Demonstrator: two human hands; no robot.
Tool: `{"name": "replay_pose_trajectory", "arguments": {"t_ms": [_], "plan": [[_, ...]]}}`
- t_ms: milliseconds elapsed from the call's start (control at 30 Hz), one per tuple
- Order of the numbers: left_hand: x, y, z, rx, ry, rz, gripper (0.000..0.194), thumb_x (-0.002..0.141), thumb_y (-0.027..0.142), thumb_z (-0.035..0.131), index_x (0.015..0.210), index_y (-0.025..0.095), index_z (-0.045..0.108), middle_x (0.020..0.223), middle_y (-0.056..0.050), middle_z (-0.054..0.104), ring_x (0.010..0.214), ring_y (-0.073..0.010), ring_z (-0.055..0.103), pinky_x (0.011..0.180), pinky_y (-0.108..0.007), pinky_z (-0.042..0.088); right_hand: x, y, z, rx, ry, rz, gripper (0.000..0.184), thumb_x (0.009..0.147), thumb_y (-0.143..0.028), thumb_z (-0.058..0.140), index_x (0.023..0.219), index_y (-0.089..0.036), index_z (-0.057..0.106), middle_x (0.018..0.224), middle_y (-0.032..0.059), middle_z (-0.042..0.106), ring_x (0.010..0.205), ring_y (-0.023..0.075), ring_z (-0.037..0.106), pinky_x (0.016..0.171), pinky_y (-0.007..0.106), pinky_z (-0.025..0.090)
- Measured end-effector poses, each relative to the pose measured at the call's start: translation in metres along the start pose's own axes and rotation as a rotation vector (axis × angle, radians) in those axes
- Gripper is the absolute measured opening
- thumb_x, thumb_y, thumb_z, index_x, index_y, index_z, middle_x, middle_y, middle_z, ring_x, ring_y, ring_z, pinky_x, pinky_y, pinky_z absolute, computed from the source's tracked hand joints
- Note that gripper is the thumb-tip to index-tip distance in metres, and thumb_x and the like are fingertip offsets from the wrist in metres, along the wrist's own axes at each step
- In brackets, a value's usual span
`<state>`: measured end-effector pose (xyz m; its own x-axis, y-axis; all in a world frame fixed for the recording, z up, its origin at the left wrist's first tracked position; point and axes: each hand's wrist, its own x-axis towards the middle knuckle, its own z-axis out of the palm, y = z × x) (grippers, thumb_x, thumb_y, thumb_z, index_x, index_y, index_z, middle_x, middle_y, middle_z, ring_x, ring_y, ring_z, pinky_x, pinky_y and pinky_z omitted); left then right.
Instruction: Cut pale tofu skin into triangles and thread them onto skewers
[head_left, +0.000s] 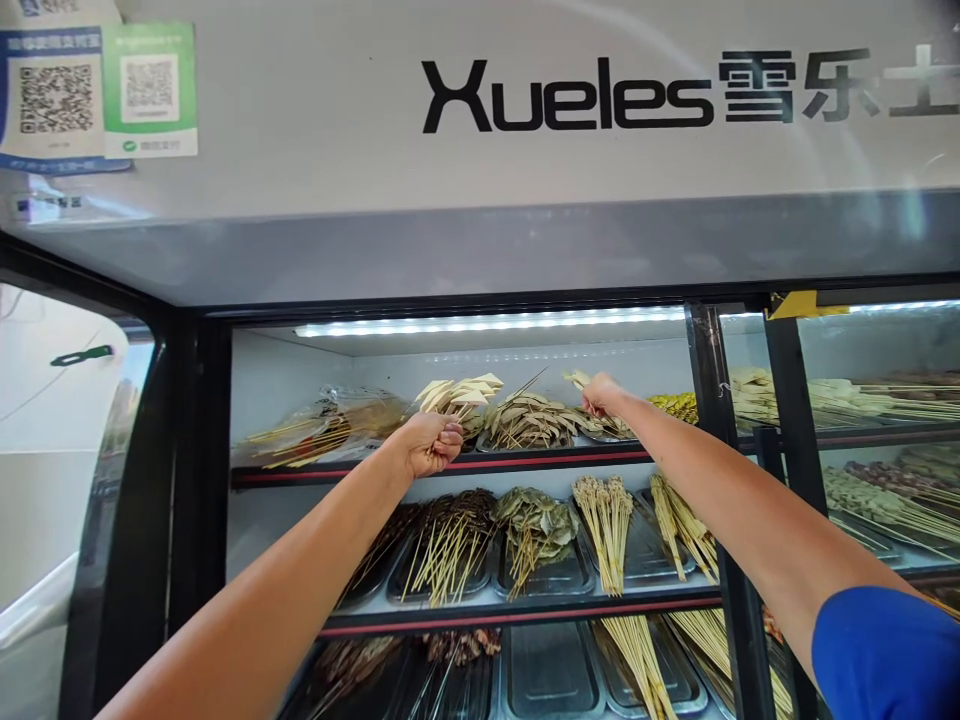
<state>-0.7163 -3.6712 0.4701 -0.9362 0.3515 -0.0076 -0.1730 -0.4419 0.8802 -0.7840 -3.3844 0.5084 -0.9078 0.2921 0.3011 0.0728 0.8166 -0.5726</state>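
My left hand (433, 443) is closed around the sticks of a bunch of skewers (459, 392) with pale, flat, angular pieces at the top, held in front of the upper shelf of a display fridge. Farther right, my right hand (600, 394) reaches in over the same shelf, fingers pinched on a skewer with a small pale piece (577, 379) sticking out to the left. Its stick is hidden by the hand. Between the hands lies a heap of brownish sliced-food skewers (531, 420) on a tray. Yellow skewers (673, 406) rest behind my right forearm.
Plastic-wrapped skewers (330, 425) lie at the upper left. The middle shelf holds leafy skewers (536, 525) and upright bundles (604, 525). Below is a metal tray (551, 670). A dark door frame (739, 560) stands beside my right arm; a red-striped shelf edge (525, 612) runs across.
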Motion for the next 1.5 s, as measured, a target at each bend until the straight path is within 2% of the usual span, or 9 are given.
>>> {"name": "replay_pose_trajectory", "arguments": {"t_ms": [167,433,667,767,867,1000,1133,1300,1500], "plan": [[-0.009,0.000,0.000,0.012,0.010,0.007,0.028,0.090,0.010,0.030,0.063,0.019,0.028,0.045,0.010,0.024,0.025,-0.0010,0.025,0.022,-0.008,0.016,0.012,-0.022,-0.021,0.031,0.039,-0.013,0.024,0.088,-0.028,0.049,0.073,-0.011,0.057,0.051,-0.0015,0.052,0.041,0.0048,0.046,0.046,0.018,0.041],[-0.034,0.005,-0.006,0.022,-0.023,0.021,0.028,0.091,0.013,0.030,0.063,0.019,0.029,0.043,0.010,0.025,0.025,-0.0010,0.023,0.022,-0.008,0.015,0.035,-0.068,-0.035,-0.155,0.012,-0.121,0.018,0.081,-0.019,0.056,0.066,-0.010,0.059,0.041,-0.0064,0.037,0.035,0.0043,0.031,0.039,0.019,0.027],[-0.049,0.008,-0.008,0.112,-0.045,0.052,0.031,0.090,0.014,0.032,0.060,0.019,0.030,0.041,0.008,0.026,0.026,-0.0005,0.022,0.023,-0.008,0.014,0.052,-0.096,-0.019,-0.262,-0.084,-0.185,0.021,0.086,-0.025,0.053,0.073,-0.010,0.062,0.050,-0.0019,0.053,0.045,0.0062,0.049,0.050,0.019,0.041],[-0.048,0.007,-0.010,0.118,-0.087,0.058,0.031,0.090,0.015,0.035,0.060,0.019,0.030,0.042,0.008,0.026,0.027,-0.0006,0.023,0.024,-0.008,0.014,0.058,-0.110,-0.005,-0.338,-0.121,-0.183,0.023,0.080,-0.032,0.061,0.074,-0.009,0.064,0.055,0.0020,0.059,0.055,0.0106,0.058,0.054,0.020,0.044],[-0.049,0.004,-0.009,0.137,-0.057,0.078,0.031,0.089,0.015,0.036,0.060,0.019,0.030,0.042,0.008,0.026,0.027,-0.0004,0.022,0.024,-0.009,0.014,0.061,-0.119,0.011,-0.412,-0.130,-0.188,0.028,0.074,-0.036,0.066,0.074,-0.008,0.065,0.058,0.0041,0.062,0.064,0.0145,0.062,0.057,0.021,0.046],[-0.051,0.000,-0.007,0.154,-0.005,0.094,0.031,0.090,0.015,0.034,0.060,0.020,0.029,0.041,0.008,0.026,0.027,-0.0001,0.021,0.024,-0.009,0.012,0.060,-0.122,0.025,-0.491,-0.104,-0.205,0.020,0.071,-0.027,0.069,0.070,-0.008,0.066,0.058,0.0059,0.062,0.068,0.0173,0.062,0.059,0.023,0.046],[-0.049,-0.003,-0.012,0.153,-0.039,0.077,0.030,0.090,0.015,0.036,0.060,0.019,0.029,0.042,0.009,0.026,0.027,0.0001,0.021,0.025,-0.008,0.013,0.053,-0.115,0.027,-0.532,-0.047,-0.221,0.010,0.069,-0.016,0.069,0.066,-0.007,0.067,0.055,0.0078,0.061,0.066,0.0200,0.062,0.059,0.026,0.047],[-0.049,-0.004,-0.019,0.125,-0.076,0.061,0.030,0.089,0.016,0.036,0.060,0.019,0.029,0.043,0.009,0.026,0.027,0.0000,0.021,0.025,-0.008,0.014,0.045,-0.105,0.024,-0.526,0.074,-0.240,0.006,0.069,-0.013,0.066,0.068,-0.007,0.068,0.056,0.0108,0.062,0.065,0.0225,0.064,0.063,0.029,0.048],[-0.055,-0.001,-0.011,0.108,-0.028,0.099,0.030,0.090,0.012,0.033,0.061,0.019,0.028,0.044,0.009,0.027,0.027,-0.0002,0.021,0.024,-0.008,0.014,0.040,-0.101,0.016,-0.443,0.254,-0.230,0.025,0.072,-0.020,0.065,0.094,-0.008,0.066,0.078,0.0177,0.064,0.094,0.0278,0.060,0.072,0.028,0.048]]}}
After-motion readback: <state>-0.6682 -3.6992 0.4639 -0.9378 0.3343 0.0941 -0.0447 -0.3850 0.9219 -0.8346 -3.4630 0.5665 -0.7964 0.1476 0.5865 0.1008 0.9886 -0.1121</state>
